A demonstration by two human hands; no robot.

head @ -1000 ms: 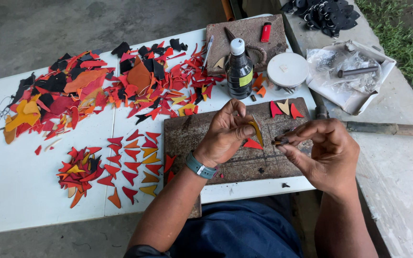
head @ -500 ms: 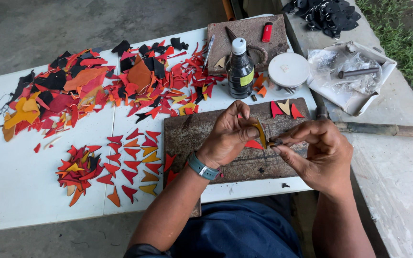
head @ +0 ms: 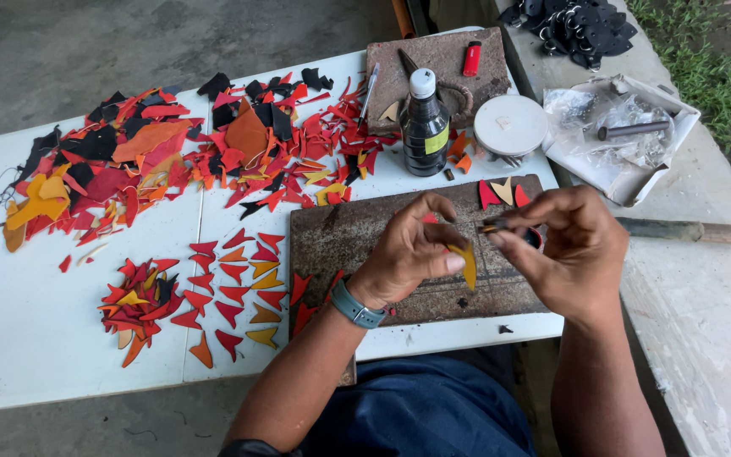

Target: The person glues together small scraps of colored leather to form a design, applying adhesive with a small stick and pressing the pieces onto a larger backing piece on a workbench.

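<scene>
While above the board [head: 357,245], left hand [head: 408,254] grip pinched tight on yellow cutout [head: 468,264], right hand [head: 568,250] grip narrow around a thin tool [head: 494,226].

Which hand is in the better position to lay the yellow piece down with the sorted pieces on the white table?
Probably the left hand. It pinches the yellow piece, and the sorted pieces lie on its side. The right hand holds a small dark tool, farther away.

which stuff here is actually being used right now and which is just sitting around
In use: left hand pinching a yellow leather piece; right hand holding a small tool; brown work board.

Lying about: dark bottle, red lighter, white round lid, scrap pile, plastic bag.
</scene>
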